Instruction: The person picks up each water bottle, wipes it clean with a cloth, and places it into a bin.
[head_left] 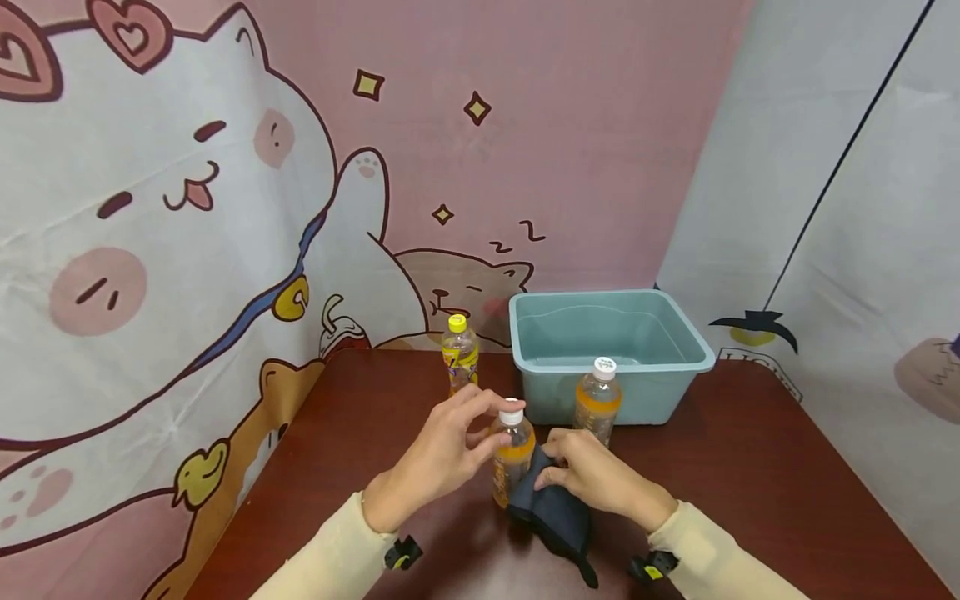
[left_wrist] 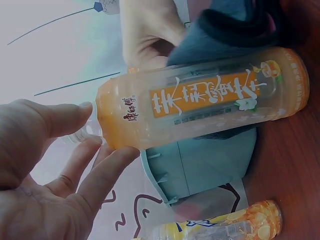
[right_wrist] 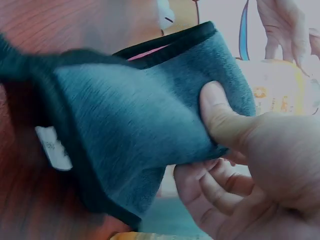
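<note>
Standing upright near the front edge of the dark red-brown wooden table, the clear plastic bottle of orange drink with a white cap lay between both hands. The right hand pinched a dark blue-grey fleece cloth against its lower side, while the left hand curled round its cap. Farther back stood a second white-capped orange bottle, a yellow-capped bottle and a pale teal plastic tub.

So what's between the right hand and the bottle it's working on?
A dark cloth: the right hand pinches it against the bottle, which the left hand holds near the cap. The head and right wrist views show it.
</note>
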